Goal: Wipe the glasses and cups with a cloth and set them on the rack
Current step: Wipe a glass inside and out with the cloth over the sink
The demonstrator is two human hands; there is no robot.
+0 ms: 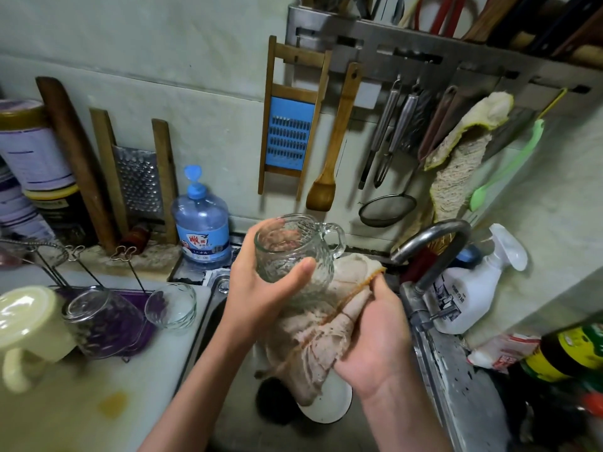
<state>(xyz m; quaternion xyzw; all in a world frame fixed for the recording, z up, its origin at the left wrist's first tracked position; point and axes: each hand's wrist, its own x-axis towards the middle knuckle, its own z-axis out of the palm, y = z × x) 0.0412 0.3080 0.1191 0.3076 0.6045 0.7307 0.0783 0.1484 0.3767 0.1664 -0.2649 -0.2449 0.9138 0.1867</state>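
Kitchen sink (208, 308) at frame centre, pale wall behind. Textured clear glass mug (293, 252) with a handle is empty, tilted mouth up-left, held over the sink. Left hand (261, 288) has fingers and thumb wrapped round the mug body. Right hand (375, 334) clenches a beige cloth (319, 331) bunched against the mug's lower side. White bowl (329, 406) sits in the sink below the cloth. Purple rack (143, 324) at left carries a tilted empty glass (98, 318), with a smaller glass (171, 305) at its right edge. Cream mug (29, 324) is lower left, blurred.
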